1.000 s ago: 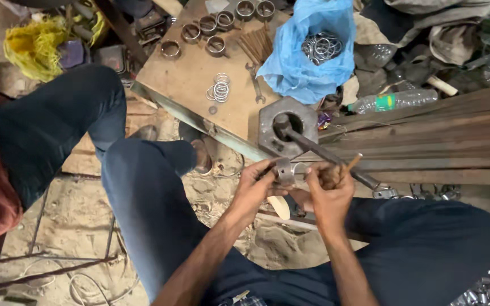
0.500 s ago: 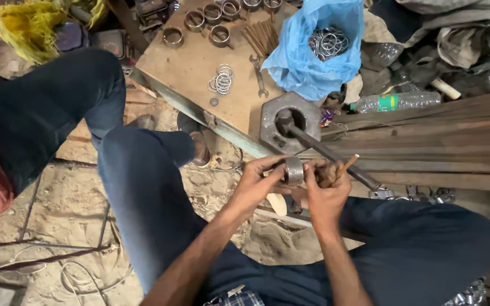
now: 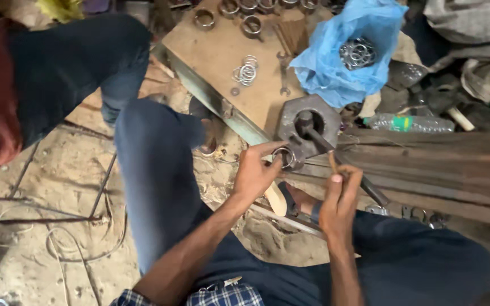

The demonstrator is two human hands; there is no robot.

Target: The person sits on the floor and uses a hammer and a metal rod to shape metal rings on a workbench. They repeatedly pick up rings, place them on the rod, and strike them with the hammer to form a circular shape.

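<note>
Steel hex block (image 3: 307, 122) sits on the board (image 3: 222, 51), rod (image 3: 336, 158) slanting from its hole; left hand (image 3: 256, 173) pinches a metal ring (image 3: 284, 157) at the block's near edge, right hand (image 3: 340, 198) grips thin sticks (image 3: 332, 163); seating looks underway, needing careful alignment

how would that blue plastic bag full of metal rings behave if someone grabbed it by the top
The blue bag looks thin and crumpled, so it would probably sag and fold. The pile of metal rings inside likely makes it heavy for its size, and the thin plastic might stretch or tear.
</note>
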